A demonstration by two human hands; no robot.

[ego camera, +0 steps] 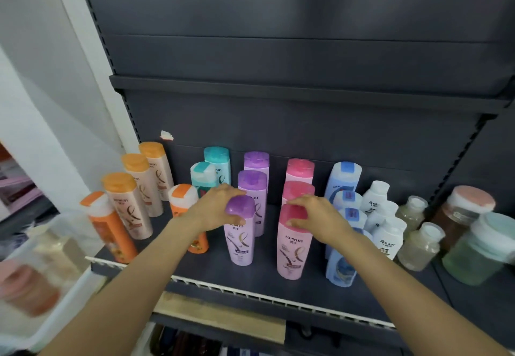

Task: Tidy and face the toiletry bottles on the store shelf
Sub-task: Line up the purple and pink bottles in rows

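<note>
Left hand (220, 210) fingers grasp the upright purple-capped lilac plastic bottle (242, 233) beneath; right hand (315, 217) fingers grasp the upright pink-capped pink plastic bottle's (292, 247) cap likewise.

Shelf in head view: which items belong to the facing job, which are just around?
Job:
- purple-capped bottle, left hand grips its cap
- pink-capped bottle, right hand grips its cap
- orange bottles
- blue bottles
- white bottles

Just around:
- clear bin at left
- jars at right
</note>
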